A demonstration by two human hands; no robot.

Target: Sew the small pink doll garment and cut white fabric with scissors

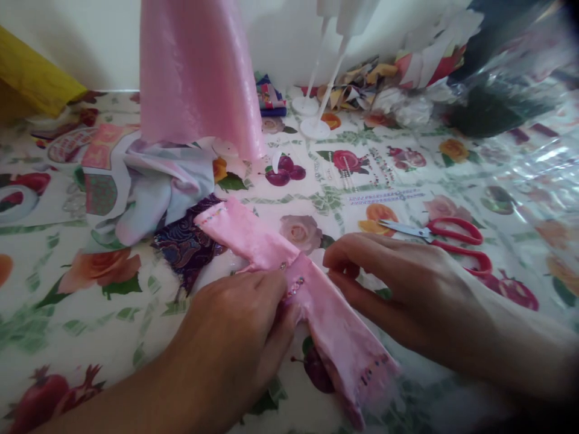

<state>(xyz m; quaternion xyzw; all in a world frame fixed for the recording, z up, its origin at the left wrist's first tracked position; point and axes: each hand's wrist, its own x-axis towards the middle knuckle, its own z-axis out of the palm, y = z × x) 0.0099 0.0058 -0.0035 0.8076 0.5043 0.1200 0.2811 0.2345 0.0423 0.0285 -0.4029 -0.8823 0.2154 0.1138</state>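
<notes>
A small pink cloth piece (337,304), shaped like a doll's top with two sleeve-like arms, lies diagonally before me. Small coloured rhinestones (296,288) run across its middle, and more decorate both ends. My left hand (235,325) grips the middle of the cloth between thumb and fingers. Just to the right of it, my right hand (393,283) hovers with thumb and fingertips curled together; anything pinched there is too small to make out. Red-handled scissors (452,238) lie beyond my right hand, blades pointing left.
Strips of rhinestones (384,197) lie on the fruit-patterned tablecloth (253,392). At the back hangs pink fabric (199,72). Dark patterned cloth (190,247) and pale fabric (167,175) are bunched at left, near a tape roll (18,202). White stands (315,128) and plastic bags (497,102) stand behind.
</notes>
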